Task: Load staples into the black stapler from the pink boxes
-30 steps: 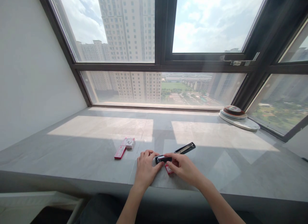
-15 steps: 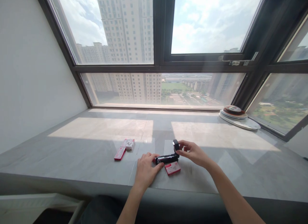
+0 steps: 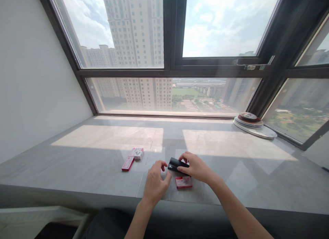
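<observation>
A black stapler [image 3: 176,163] lies on the pale windowsill, its top arm folded down over the base. My right hand [image 3: 193,167] is closed around its right part, fingers on the far side and thumb on the near side. Just off the stapler's left end, my left hand [image 3: 156,180] is open, with curved fingers and thumb apart and nothing between them. In front of the stapler sits a small red-and-white box [image 3: 183,182]. Farther left, a white box [image 3: 138,153] with a printed picture stands against a flat red-and-white box [image 3: 128,163].
Several stacked plates and discs [image 3: 248,124] stand at the right, by the window corner. The dark window frame [image 3: 169,73] runs behind the marble-patterned sill [image 3: 84,163]. A white wall [image 3: 38,78] closes off the left side.
The stapler's raised top arm has swung down to the left onto its base, moved by my right hand. My left hand has let go of the stapler's left end.
</observation>
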Action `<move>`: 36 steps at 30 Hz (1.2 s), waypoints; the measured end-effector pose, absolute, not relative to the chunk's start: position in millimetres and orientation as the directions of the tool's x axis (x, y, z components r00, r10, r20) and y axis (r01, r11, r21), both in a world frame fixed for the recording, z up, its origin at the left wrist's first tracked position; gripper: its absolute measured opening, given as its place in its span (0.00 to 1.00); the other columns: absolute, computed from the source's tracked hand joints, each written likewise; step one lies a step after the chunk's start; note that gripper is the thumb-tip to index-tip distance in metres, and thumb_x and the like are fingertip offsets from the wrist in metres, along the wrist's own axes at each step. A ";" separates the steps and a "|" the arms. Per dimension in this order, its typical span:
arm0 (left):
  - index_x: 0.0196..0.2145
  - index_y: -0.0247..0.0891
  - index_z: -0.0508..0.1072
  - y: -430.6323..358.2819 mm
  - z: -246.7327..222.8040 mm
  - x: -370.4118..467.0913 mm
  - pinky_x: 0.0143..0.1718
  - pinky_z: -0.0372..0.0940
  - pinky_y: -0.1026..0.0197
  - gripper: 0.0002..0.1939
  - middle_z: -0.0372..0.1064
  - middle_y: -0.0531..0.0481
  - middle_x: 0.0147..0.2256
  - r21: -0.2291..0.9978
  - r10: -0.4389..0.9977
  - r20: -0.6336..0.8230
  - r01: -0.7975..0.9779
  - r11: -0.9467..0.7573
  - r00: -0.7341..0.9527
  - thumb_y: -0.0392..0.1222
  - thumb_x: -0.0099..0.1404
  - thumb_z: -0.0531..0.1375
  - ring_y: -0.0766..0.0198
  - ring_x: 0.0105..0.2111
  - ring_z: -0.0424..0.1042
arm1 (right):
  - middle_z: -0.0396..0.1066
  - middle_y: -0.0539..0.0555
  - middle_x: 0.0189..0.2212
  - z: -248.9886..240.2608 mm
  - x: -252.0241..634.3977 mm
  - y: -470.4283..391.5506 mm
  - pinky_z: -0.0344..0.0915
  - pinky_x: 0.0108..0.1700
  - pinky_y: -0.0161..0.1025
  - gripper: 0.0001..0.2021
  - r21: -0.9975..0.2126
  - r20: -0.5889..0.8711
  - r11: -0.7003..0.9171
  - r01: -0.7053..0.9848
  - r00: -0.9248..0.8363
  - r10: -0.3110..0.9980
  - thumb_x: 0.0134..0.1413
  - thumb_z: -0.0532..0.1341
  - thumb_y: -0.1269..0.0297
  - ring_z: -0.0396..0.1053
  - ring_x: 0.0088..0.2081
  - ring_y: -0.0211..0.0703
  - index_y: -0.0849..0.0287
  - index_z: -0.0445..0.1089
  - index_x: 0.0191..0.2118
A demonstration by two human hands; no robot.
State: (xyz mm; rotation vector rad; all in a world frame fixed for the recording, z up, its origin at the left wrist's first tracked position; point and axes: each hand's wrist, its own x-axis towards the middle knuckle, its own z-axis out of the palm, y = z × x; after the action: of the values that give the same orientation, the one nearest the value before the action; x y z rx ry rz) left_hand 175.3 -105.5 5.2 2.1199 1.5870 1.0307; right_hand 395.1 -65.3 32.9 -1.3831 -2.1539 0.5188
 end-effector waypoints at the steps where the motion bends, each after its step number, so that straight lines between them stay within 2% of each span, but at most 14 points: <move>1: 0.44 0.44 0.71 -109.7 10.8 178.3 0.46 0.62 0.55 0.13 0.70 0.49 0.39 0.626 0.912 0.368 0.677 -0.388 0.182 0.34 0.64 0.52 0.58 0.40 0.68 | 0.69 0.51 0.35 30.6 398.1 -65.4 0.60 0.39 0.36 0.11 -0.590 0.223 0.400 0.702 -0.334 0.916 0.55 0.66 0.58 0.65 0.35 0.41 0.57 0.75 0.41; 5: 0.47 0.50 0.75 -121.3 28.7 198.2 0.57 0.60 0.51 0.29 0.71 0.51 0.51 0.589 0.749 0.332 0.495 -0.639 0.573 0.26 0.54 0.51 0.55 0.53 0.65 | 0.70 0.51 0.35 18.6 414.8 -63.9 0.61 0.38 0.36 0.16 -0.696 0.208 0.344 0.630 -0.282 0.937 0.58 0.63 0.54 0.66 0.35 0.42 0.57 0.76 0.47; 8: 0.52 0.56 0.75 -119.3 30.2 204.9 0.60 0.59 0.49 0.34 0.69 0.55 0.56 0.561 0.655 0.272 0.437 -0.703 0.704 0.25 0.53 0.52 0.53 0.57 0.63 | 0.69 0.49 0.30 10.5 429.0 -66.3 0.60 0.33 0.35 0.21 -0.785 0.175 0.265 0.560 -0.209 0.962 0.57 0.64 0.50 0.64 0.31 0.41 0.58 0.77 0.49; 12: 0.57 0.56 0.70 -104.0 21.3 179.3 0.60 0.60 0.49 0.36 0.66 0.51 0.57 0.564 0.777 0.213 0.575 -0.593 0.592 0.30 0.52 0.58 0.51 0.57 0.63 | 0.65 0.47 0.23 5.0 443.6 -84.3 0.55 0.23 0.32 0.27 -0.924 0.000 0.053 0.379 -0.138 0.990 0.57 0.62 0.42 0.57 0.21 0.35 0.58 0.76 0.52; 15: 0.62 0.53 0.66 -92.1 15.0 153.1 0.60 0.59 0.51 0.37 0.67 0.48 0.54 0.594 0.848 0.189 0.631 -0.500 0.495 0.39 0.55 0.63 0.52 0.55 0.64 | 0.66 0.48 0.24 1.6 442.5 -103.0 0.60 0.21 0.32 0.30 -0.974 -0.095 -0.067 0.215 -0.121 0.988 0.56 0.62 0.39 0.58 0.19 0.34 0.58 0.74 0.54; 18: 0.67 0.50 0.60 -86.4 11.4 146.0 0.60 0.59 0.53 0.42 0.68 0.47 0.54 0.650 0.872 0.173 0.611 -0.451 0.458 0.45 0.56 0.67 0.52 0.55 0.65 | 0.67 0.49 0.27 -4.7 426.9 -113.5 0.69 0.26 0.35 0.30 -0.993 -0.100 -0.089 0.084 -0.139 0.985 0.55 0.63 0.40 0.63 0.23 0.36 0.58 0.74 0.54; 20: 0.68 0.51 0.58 -85.6 9.8 152.5 0.60 0.58 0.52 0.45 0.68 0.48 0.54 0.676 0.878 0.165 0.597 -0.433 0.450 0.47 0.55 0.68 0.52 0.55 0.65 | 0.67 0.49 0.26 -10.2 411.8 -114.0 0.72 0.27 0.37 0.31 -0.995 -0.100 -0.097 0.030 -0.145 0.984 0.54 0.64 0.39 0.63 0.24 0.37 0.58 0.74 0.55; 24: 0.67 0.53 0.59 -87.9 7.6 170.6 0.61 0.57 0.53 0.44 0.69 0.49 0.54 0.696 0.869 0.163 0.570 -0.437 0.466 0.47 0.55 0.69 0.53 0.55 0.65 | 0.68 0.50 0.28 -19.8 388.4 -108.4 0.73 0.26 0.39 0.33 -0.999 -0.054 -0.054 -0.001 -0.120 0.991 0.53 0.65 0.40 0.64 0.26 0.39 0.59 0.73 0.57; 28: 0.65 0.51 0.62 -91.6 8.5 174.3 0.61 0.58 0.52 0.40 0.67 0.47 0.56 0.692 0.865 0.221 0.553 -0.465 0.450 0.50 0.57 0.68 0.52 0.57 0.63 | 0.68 0.50 0.30 -28.2 383.2 -106.2 0.74 0.25 0.39 0.36 -0.999 -0.040 -0.040 0.001 -0.038 0.998 0.54 0.65 0.41 0.66 0.26 0.40 0.58 0.66 0.63; 30: 0.63 0.51 0.65 -91.4 9.5 166.1 0.59 0.59 0.51 0.31 0.66 0.47 0.56 0.658 0.887 0.304 0.597 -0.459 0.347 0.52 0.63 0.63 0.52 0.57 0.63 | 0.64 0.48 0.28 -32.2 383.8 -106.5 0.72 0.23 0.38 0.38 -0.999 -0.054 -0.054 -0.006 0.025 0.998 0.56 0.63 0.40 0.63 0.22 0.37 0.59 0.63 0.65; 32: 0.57 0.49 0.70 -88.4 9.2 148.3 0.58 0.59 0.49 0.21 0.67 0.46 0.54 0.601 0.910 0.401 0.721 -0.345 0.101 0.51 0.69 0.57 0.50 0.56 0.62 | 0.61 0.46 0.26 -34.9 384.3 -107.3 0.71 0.21 0.38 0.38 -0.998 -0.060 -0.059 -0.016 0.071 0.996 0.57 0.61 0.39 0.59 0.19 0.35 0.59 0.60 0.66; 34: 0.54 0.45 0.72 -83.0 5.8 121.7 0.56 0.58 0.45 0.18 0.66 0.42 0.52 0.544 0.858 0.464 0.835 -0.080 -0.220 0.51 0.70 0.54 0.46 0.55 0.62 | 0.59 0.45 0.26 -35.8 384.1 -108.4 0.70 0.20 0.38 0.37 -0.998 -0.055 -0.053 -0.018 0.083 0.995 0.58 0.60 0.39 0.58 0.18 0.35 0.59 0.59 0.65; 36: 0.56 0.42 0.69 -77.2 -0.7 91.1 0.53 0.59 0.42 0.22 0.63 0.39 0.53 0.487 0.770 0.461 0.851 0.197 -0.442 0.52 0.68 0.55 0.41 0.55 0.60 | 0.60 0.45 0.26 -35.3 383.6 -109.7 0.69 0.19 0.38 0.36 -0.999 -0.046 -0.046 0.005 0.085 0.995 0.58 0.60 0.40 0.59 0.18 0.35 0.57 0.60 0.64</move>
State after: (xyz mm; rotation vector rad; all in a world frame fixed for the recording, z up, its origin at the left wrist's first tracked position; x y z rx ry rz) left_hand 91.1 -77.2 -0.7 1.7132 2.5156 1.1565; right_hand 383.6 -109.7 -35.3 -1.2873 -1.1290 1.1760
